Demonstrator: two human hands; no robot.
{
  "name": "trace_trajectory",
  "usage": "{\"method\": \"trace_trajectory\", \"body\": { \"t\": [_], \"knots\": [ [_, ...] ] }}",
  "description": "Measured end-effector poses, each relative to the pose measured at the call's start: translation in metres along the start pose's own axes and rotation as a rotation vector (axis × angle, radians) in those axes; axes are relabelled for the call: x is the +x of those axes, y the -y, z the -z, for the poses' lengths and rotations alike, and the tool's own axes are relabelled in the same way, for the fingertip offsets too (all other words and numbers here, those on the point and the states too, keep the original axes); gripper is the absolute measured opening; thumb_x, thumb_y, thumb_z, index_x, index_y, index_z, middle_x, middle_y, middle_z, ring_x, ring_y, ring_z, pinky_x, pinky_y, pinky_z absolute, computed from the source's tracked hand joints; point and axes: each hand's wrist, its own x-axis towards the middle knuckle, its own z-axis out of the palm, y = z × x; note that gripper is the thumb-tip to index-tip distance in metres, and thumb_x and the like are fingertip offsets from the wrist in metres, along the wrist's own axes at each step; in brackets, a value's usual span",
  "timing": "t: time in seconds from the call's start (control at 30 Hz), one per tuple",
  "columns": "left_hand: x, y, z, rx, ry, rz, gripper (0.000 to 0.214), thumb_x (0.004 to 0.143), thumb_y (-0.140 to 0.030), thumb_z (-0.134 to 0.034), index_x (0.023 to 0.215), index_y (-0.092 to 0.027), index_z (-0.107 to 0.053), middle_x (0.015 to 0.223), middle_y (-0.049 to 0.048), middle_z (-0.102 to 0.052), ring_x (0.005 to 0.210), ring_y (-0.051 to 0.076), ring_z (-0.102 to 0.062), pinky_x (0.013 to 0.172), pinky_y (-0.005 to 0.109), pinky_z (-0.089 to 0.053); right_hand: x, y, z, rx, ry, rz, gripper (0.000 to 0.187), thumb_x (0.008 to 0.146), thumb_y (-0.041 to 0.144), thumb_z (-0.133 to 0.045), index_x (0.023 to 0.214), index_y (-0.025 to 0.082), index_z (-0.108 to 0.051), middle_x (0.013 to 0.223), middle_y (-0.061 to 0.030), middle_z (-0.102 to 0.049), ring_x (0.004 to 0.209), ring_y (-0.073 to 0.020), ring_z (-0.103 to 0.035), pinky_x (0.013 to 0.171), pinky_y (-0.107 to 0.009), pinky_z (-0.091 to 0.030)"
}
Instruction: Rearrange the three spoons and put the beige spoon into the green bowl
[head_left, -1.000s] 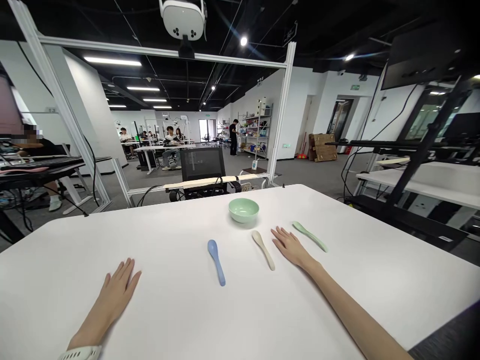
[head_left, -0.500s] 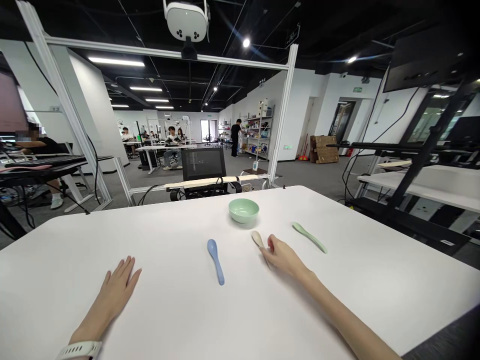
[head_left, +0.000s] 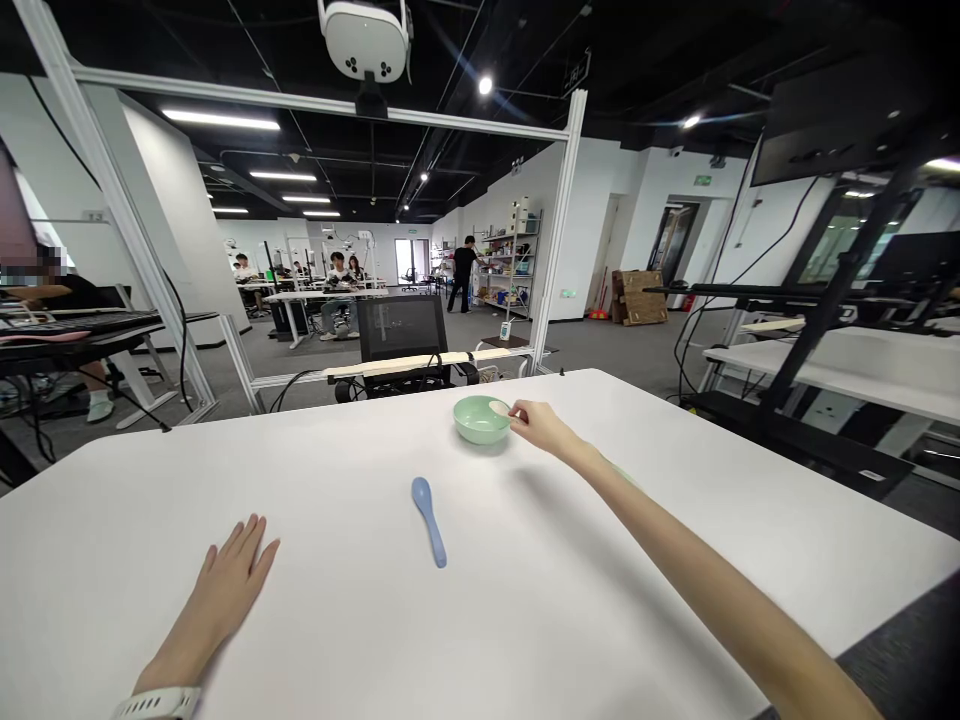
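Observation:
My right hand (head_left: 541, 424) is closed on a cream spoon (head_left: 499, 408), pinching its handle at the right rim of the green bowl (head_left: 480, 425). The spoon's head shows over the bowl's inside; my fingers hide most of the handle. A blue spoon (head_left: 430, 522) lies on the table in front of the bowl, between my hands. Only a sliver of the green spoon (head_left: 624, 474) shows behind my right forearm. My left hand (head_left: 234, 575) rests flat on the table at the left, fingers stretched out and holding nothing.
The white table (head_left: 337, 620) has rounded far corners. Beyond its far edge stand a metal frame (head_left: 559, 230) and a black office chair (head_left: 403, 325). Several people sit or stand farther back in the room. A black stand (head_left: 814, 330) is at the right.
My right hand has lifted the cream spoon from the table and moved it away from me to the bowl. My forearm now covers most of the green spoon. My left hand stays put.

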Motion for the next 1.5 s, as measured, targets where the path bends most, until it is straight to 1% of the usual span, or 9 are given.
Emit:
{"method": "trace_trajectory", "body": {
  "t": [0.23, 0.47, 0.6, 0.67, 0.77, 0.83, 0.97, 1.2, 1.5],
  "knots": [
    [0.001, 0.000, 0.001, 0.001, 0.011, -0.003, 0.083, 0.095, -0.053, -0.020, 0.159, -0.003, -0.038, 0.171, 0.0161, -0.034, 0.161, 0.031, -0.027, 0.131, 0.057, -0.019, 0.062, 0.027, -0.009, -0.174, 0.222, -0.013, 0.009, 0.084, 0.022, -0.074, 0.084, 0.016, -0.081, 0.089, -0.0110, -0.080, 0.081, -0.0217, -0.070, 0.069, -0.027, -0.048],
    [0.000, 0.001, -0.001, -0.019, -0.015, -0.003, 0.080, 0.095, -0.051, -0.022, 0.158, -0.005, -0.041, 0.169, 0.0164, -0.036, 0.160, 0.031, -0.030, 0.130, 0.059, -0.022, 0.078, 0.032, -0.027, -0.246, 0.282, -0.024, 0.012, 0.073, 0.014, -0.080, 0.065, 0.020, -0.076, 0.068, -0.0068, -0.074, 0.082, -0.0266, -0.074, 0.080, -0.033, -0.051],
    [0.000, 0.001, 0.000, -0.021, -0.015, -0.012, 0.079, 0.095, -0.051, -0.024, 0.158, -0.006, -0.043, 0.169, 0.0164, -0.036, 0.159, 0.031, -0.031, 0.130, 0.059, -0.023, 0.077, 0.030, -0.025, -0.245, 0.286, -0.022, 0.014, 0.078, 0.021, -0.080, 0.064, 0.022, -0.076, 0.064, -0.0059, -0.072, 0.083, -0.0274, -0.073, 0.086, -0.036, -0.051],
    [-0.001, 0.001, 0.000, -0.017, -0.011, -0.010, 0.079, 0.095, -0.051, -0.023, 0.158, -0.005, -0.043, 0.169, 0.0162, -0.036, 0.160, 0.031, -0.031, 0.130, 0.059, -0.022, 0.071, 0.026, -0.021, -0.232, 0.270, -0.011, 0.016, 0.088, 0.031, -0.072, 0.075, 0.023, -0.080, 0.071, -0.0069, -0.076, 0.089, -0.0273, -0.074, 0.091, -0.037, -0.051],
    [-0.001, 0.000, 0.001, -0.008, 0.004, -0.007, 0.082, 0.096, -0.052, -0.020, 0.159, -0.004, -0.040, 0.170, 0.0156, -0.034, 0.160, 0.031, -0.028, 0.130, 0.059, -0.020, 0.053, 0.010, -0.013, -0.217, 0.169, 0.013, 0.034, 0.101, 0.037, -0.053, 0.111, 0.021, -0.080, 0.110, -0.0130, -0.080, 0.114, -0.0299, -0.070, 0.102, -0.040, -0.048],
    [0.000, 0.000, 0.000, -0.007, 0.009, -0.008, 0.083, 0.095, -0.052, -0.019, 0.159, -0.003, -0.039, 0.170, 0.0158, -0.034, 0.161, 0.032, -0.028, 0.131, 0.059, -0.020, 0.034, -0.008, -0.012, -0.183, 0.034, 0.045, 0.042, 0.104, 0.035, -0.046, 0.130, 0.018, -0.073, 0.133, -0.0155, -0.072, 0.127, -0.0314, -0.063, 0.107, -0.043, -0.046],
    [0.000, 0.000, -0.003, -0.027, -0.032, -0.015, 0.080, 0.096, -0.052, -0.022, 0.158, -0.005, -0.043, 0.168, 0.0174, -0.038, 0.159, 0.032, -0.031, 0.130, 0.060, -0.022, -0.017, -0.056, -0.030, -0.097, -0.156, 0.106, 0.049, 0.103, 0.033, -0.039, 0.143, 0.019, -0.064, 0.146, -0.0143, -0.065, 0.136, -0.0314, -0.058, 0.115, -0.049, -0.044],
    [-0.002, -0.001, -0.001, -0.020, -0.029, -0.016, 0.078, 0.096, -0.052, -0.023, 0.158, -0.008, -0.042, 0.169, 0.0163, -0.038, 0.160, 0.031, -0.030, 0.130, 0.059, -0.022, -0.076, -0.116, -0.077, -0.101, -0.017, 0.069, 0.060, 0.105, 0.043, -0.034, 0.155, 0.015, -0.052, 0.163, -0.0156, -0.047, 0.154, -0.0324, -0.040, 0.126, -0.054, -0.034],
    [0.000, 0.002, -0.003, -0.001, -0.030, 0.000, 0.081, 0.095, -0.052, -0.020, 0.159, -0.006, -0.041, 0.169, 0.0164, -0.038, 0.160, 0.032, -0.030, 0.130, 0.059, -0.022, -0.079, -0.121, -0.087, -0.101, 0.050, 0.024, 0.060, 0.107, 0.045, -0.033, 0.152, 0.013, -0.057, 0.163, -0.0169, -0.045, 0.155, -0.0320, -0.038, 0.127, -0.052, -0.032]
  ]
}}
